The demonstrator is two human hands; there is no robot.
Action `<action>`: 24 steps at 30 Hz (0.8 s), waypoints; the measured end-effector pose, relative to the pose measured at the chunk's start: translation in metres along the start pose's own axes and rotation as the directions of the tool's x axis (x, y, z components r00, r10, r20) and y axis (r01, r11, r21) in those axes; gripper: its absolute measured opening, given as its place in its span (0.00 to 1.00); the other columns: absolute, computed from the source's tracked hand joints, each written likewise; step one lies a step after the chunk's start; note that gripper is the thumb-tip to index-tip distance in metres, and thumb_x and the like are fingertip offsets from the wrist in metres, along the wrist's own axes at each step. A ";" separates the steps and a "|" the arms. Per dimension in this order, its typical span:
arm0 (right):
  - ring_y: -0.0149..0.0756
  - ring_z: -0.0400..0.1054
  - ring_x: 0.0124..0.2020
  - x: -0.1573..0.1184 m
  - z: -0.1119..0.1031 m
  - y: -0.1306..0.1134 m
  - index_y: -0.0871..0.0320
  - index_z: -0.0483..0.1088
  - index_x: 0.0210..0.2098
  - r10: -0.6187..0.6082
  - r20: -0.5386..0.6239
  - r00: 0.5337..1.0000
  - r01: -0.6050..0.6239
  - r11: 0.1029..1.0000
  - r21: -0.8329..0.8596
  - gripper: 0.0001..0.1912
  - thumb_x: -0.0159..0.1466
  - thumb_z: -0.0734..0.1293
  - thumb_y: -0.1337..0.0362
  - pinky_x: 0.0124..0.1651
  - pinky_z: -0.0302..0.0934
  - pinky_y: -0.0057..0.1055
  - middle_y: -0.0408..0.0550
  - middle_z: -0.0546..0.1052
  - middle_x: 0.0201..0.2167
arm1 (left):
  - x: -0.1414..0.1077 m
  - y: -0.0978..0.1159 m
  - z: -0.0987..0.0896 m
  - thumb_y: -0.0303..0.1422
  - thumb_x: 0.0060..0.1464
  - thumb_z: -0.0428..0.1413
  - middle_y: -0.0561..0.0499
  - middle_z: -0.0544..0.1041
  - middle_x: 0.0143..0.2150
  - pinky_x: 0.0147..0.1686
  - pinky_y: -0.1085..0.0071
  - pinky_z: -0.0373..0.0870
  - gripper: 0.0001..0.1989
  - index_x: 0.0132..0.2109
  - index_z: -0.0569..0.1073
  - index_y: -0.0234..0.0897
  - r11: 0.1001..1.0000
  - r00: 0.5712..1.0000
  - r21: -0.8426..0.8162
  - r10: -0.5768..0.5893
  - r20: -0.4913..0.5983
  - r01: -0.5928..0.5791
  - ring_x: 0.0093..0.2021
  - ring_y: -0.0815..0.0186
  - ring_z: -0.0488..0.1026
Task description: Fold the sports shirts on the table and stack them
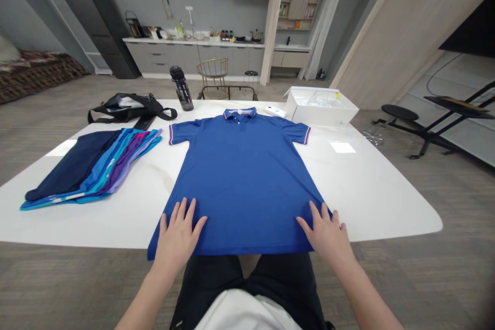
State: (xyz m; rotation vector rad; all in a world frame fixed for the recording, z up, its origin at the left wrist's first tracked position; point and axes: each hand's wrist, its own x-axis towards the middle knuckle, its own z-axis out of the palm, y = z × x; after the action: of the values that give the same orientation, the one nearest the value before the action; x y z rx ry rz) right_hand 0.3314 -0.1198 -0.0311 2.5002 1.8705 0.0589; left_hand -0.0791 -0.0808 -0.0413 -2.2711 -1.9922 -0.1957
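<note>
A blue polo shirt lies spread out flat on the white table, its collar at the far side and its hem at the near edge. Both short sleeves stretch outward and have red and white trim. My left hand rests on the shirt's lower left corner with fingers spread. On the lower right corner lies my right hand, its fingers also apart and flat on the cloth. Neither hand grips the fabric.
Folded garments in blue and purple lie in a stack at the left. Behind them is a black bag. A dark bottle stands at the far edge. A white box sits at the back right of the table.
</note>
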 end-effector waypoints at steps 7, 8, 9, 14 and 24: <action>0.46 0.61 0.65 0.097 -0.015 -0.035 0.59 0.69 0.62 -0.386 -0.090 0.918 0.396 0.888 0.232 0.25 0.74 0.55 0.56 0.65 0.58 0.43 0.57 0.67 0.65 | 0.095 0.022 0.007 0.42 0.70 0.40 0.40 0.70 0.65 0.60 0.58 0.69 0.26 0.66 0.68 0.36 0.972 0.987 -0.182 0.132 -0.091 -0.147 0.63 0.55 0.70; 0.46 0.60 0.66 0.106 -0.012 -0.039 0.59 0.69 0.63 -0.392 -0.094 0.915 0.403 0.882 0.245 0.25 0.74 0.55 0.55 0.66 0.57 0.44 0.56 0.66 0.66 | 0.107 0.025 0.011 0.41 0.70 0.40 0.41 0.70 0.65 0.61 0.58 0.68 0.25 0.65 0.68 0.36 0.969 0.984 -0.182 0.151 -0.091 -0.165 0.63 0.55 0.69; 0.47 0.58 0.68 0.113 -0.008 -0.041 0.59 0.67 0.64 -0.388 -0.095 0.917 0.400 0.882 0.250 0.26 0.74 0.54 0.53 0.68 0.55 0.46 0.55 0.64 0.68 | 0.116 0.028 0.015 0.41 0.70 0.41 0.41 0.69 0.66 0.64 0.56 0.65 0.25 0.66 0.68 0.36 0.966 0.981 -0.175 0.176 -0.086 -0.188 0.65 0.54 0.68; 0.48 0.44 0.74 0.114 0.016 -0.034 0.54 0.56 0.72 -0.366 -0.049 0.929 0.367 0.900 0.233 0.31 0.75 0.51 0.47 0.73 0.39 0.56 0.49 0.54 0.74 | 0.128 0.030 0.035 0.47 0.70 0.41 0.45 0.56 0.75 0.71 0.48 0.51 0.29 0.72 0.58 0.42 0.968 0.976 -0.136 0.216 0.032 -0.210 0.73 0.54 0.54; 0.59 0.37 0.75 0.099 -0.009 -0.034 0.43 0.47 0.74 -0.260 0.251 0.932 0.226 0.961 0.157 0.32 0.73 0.56 0.50 0.61 0.46 0.80 0.46 0.45 0.75 | 0.126 0.031 0.035 0.50 0.69 0.42 0.49 0.51 0.76 0.70 0.43 0.48 0.32 0.74 0.52 0.47 0.984 0.980 -0.058 0.174 0.099 -0.169 0.75 0.51 0.49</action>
State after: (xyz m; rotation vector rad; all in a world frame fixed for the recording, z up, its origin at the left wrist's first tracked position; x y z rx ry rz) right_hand 0.3265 -0.0158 -0.0211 2.1850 2.1007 -0.3942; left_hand -0.0309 0.0441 -0.0540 -2.5177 -1.8424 -0.1142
